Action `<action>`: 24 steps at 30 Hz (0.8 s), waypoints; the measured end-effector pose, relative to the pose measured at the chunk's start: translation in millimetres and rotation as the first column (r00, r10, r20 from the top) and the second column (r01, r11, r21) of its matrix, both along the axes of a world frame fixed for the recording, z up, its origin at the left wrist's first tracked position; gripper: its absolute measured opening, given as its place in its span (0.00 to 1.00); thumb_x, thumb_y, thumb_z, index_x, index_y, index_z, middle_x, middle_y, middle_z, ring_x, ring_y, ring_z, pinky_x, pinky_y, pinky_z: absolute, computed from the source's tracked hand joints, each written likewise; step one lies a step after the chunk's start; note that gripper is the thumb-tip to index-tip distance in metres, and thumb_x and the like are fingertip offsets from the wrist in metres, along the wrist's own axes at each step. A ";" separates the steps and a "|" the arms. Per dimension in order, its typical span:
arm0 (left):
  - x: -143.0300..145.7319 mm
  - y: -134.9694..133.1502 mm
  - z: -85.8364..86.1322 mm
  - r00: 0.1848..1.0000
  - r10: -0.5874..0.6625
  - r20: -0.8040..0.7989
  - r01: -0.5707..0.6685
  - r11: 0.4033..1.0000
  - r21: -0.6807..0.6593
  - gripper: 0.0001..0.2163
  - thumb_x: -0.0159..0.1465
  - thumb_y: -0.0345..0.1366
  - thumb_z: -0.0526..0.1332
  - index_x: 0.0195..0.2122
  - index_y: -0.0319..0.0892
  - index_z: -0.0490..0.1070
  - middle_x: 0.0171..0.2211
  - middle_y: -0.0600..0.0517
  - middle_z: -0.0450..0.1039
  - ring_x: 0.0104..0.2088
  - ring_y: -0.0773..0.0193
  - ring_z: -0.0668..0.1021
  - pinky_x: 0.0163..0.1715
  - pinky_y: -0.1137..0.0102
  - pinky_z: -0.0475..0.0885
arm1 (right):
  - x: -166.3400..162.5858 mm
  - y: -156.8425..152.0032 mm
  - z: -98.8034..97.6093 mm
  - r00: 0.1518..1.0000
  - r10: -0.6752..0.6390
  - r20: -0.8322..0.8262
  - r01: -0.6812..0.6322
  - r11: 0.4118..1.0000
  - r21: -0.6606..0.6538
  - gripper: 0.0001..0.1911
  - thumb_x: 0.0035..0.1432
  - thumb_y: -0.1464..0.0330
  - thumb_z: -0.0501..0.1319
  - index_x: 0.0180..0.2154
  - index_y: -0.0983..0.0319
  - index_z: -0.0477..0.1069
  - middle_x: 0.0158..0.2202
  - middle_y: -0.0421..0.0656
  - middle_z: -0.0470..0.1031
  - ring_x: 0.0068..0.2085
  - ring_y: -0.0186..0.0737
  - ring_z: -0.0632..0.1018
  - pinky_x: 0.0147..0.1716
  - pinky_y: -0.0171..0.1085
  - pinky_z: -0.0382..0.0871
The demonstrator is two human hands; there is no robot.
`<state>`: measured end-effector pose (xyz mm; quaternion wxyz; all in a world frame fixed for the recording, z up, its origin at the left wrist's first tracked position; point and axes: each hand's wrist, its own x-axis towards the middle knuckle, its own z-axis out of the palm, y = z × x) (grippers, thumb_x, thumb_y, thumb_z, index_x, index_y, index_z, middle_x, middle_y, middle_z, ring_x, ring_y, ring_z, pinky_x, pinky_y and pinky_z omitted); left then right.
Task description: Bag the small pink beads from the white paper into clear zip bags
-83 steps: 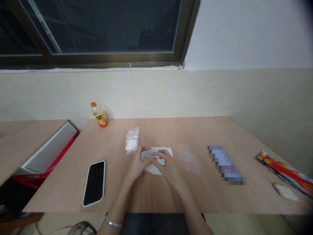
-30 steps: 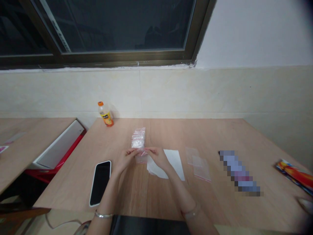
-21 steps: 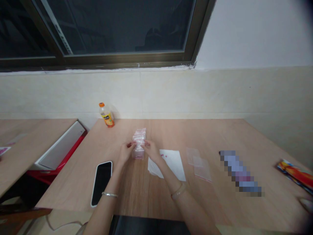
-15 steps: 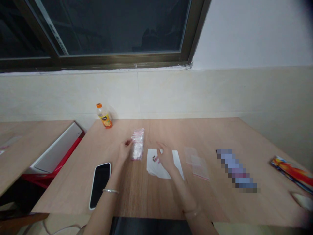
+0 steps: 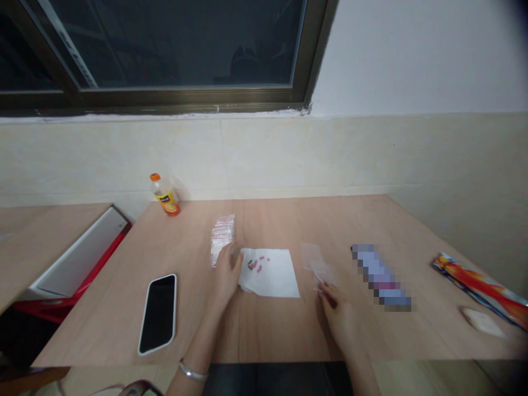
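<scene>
My left hand (image 5: 226, 272) rests by the left edge of a white sheet of paper (image 5: 280, 278), its thumb and fingers apart and nothing visible in it. Several small pink pieces (image 5: 259, 268) and a dark green one lie on the sheet's left half. Just beyond that hand, an overlapping row of clear plastic bags (image 5: 223, 234) runs toward the wall. On the other side of the paper, my right hand (image 5: 339, 313) pinches the near edge of a clear zip bag (image 5: 324, 273). A second clear bag (image 5: 310, 254) lies partly against it, flat on the table.
A white-edged phone (image 5: 159, 314) lies at the left. An orange-capped juice bottle (image 5: 165, 196) stands near the wall. At the right are a pixelated, blurred-out object (image 5: 381, 275), a colourful packet (image 5: 474, 286) and a whitish item (image 5: 482, 322).
My right hand has moved from above the paper to the bags on the right and pinched one. My left hand has come back from the bag row to the paper's edge.
</scene>
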<state>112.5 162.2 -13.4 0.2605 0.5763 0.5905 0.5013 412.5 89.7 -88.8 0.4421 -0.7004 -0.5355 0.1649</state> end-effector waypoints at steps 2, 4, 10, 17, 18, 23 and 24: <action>6.7 -8.6 4.6 0.997 -0.076 0.023 0.077 0.997 -0.026 0.18 0.61 0.38 0.58 0.51 0.42 0.67 0.52 0.44 0.70 0.53 0.55 0.71 0.54 0.59 0.63 | -1.9 -2.6 5.4 0.999 -0.027 -0.033 0.027 1.000 -0.001 0.19 0.51 0.55 0.58 0.33 0.62 0.78 0.38 0.53 0.79 0.42 0.55 0.78 0.46 0.55 0.68; 8.9 -14.6 12.0 0.993 -0.114 0.042 0.116 0.992 -0.045 0.17 0.60 0.37 0.59 0.51 0.42 0.68 0.51 0.44 0.70 0.53 0.56 0.71 0.54 0.60 0.63 | -7.0 -4.7 16.8 0.993 -0.084 -0.080 0.084 0.996 -0.003 0.20 0.50 0.53 0.59 0.33 0.61 0.78 0.35 0.51 0.80 0.39 0.54 0.79 0.43 0.53 0.70; 19.0 -36.6 34.2 0.971 -0.228 0.073 0.234 0.968 -0.086 0.15 0.59 0.37 0.61 0.47 0.42 0.70 0.48 0.45 0.73 0.50 0.56 0.73 0.52 0.59 0.65 | -56.6 -8.7 65.9 0.833 -0.211 -0.512 0.221 0.974 -0.042 0.23 0.43 0.53 0.66 0.35 0.64 0.77 0.28 0.47 0.80 0.30 0.48 0.79 0.29 0.42 0.73; 48.6 -66.7 49.6 0.925 -0.381 -0.013 0.379 0.923 -0.058 0.10 0.58 0.35 0.63 0.42 0.46 0.72 0.45 0.48 0.74 0.50 0.56 0.73 0.55 0.58 0.62 | -129.8 -2.0 102.3 0.642 -0.005 -0.766 -0.003 1.000 -0.009 0.18 0.43 0.54 0.67 0.30 0.62 0.73 0.26 0.43 0.79 0.30 0.45 0.79 0.29 0.39 0.74; 49.9 -67.7 50.8 0.931 -0.366 -0.008 0.365 0.929 -0.058 0.07 0.60 0.35 0.60 0.39 0.45 0.72 0.42 0.48 0.75 0.48 0.57 0.74 0.54 0.59 0.63 | -135.9 -1.9 104.0 0.635 0.018 -0.772 -0.031 1.000 -0.002 0.18 0.44 0.53 0.66 0.30 0.61 0.72 0.27 0.44 0.80 0.30 0.45 0.80 0.29 0.39 0.74; 44.3 -67.0 52.0 0.944 -0.329 0.004 0.328 0.938 -0.116 0.04 0.62 0.33 0.54 0.35 0.43 0.69 0.34 0.49 0.73 0.38 0.60 0.75 0.43 0.64 0.69 | -150.9 -6.9 107.6 0.669 0.145 -0.729 -0.200 0.980 0.012 0.19 0.49 0.53 0.62 0.36 0.60 0.69 0.35 0.48 0.80 0.35 0.47 0.81 0.31 0.40 0.76; 42.8 -66.8 51.9 0.942 -0.336 0.002 0.333 0.934 -0.127 0.04 0.62 0.32 0.54 0.34 0.43 0.68 0.34 0.49 0.72 0.37 0.60 0.75 0.41 0.65 0.69 | -151.6 -8.2 107.9 0.696 0.177 -0.696 -0.227 0.974 0.020 0.19 0.49 0.53 0.62 0.37 0.59 0.68 0.37 0.48 0.80 0.36 0.47 0.81 0.31 0.40 0.76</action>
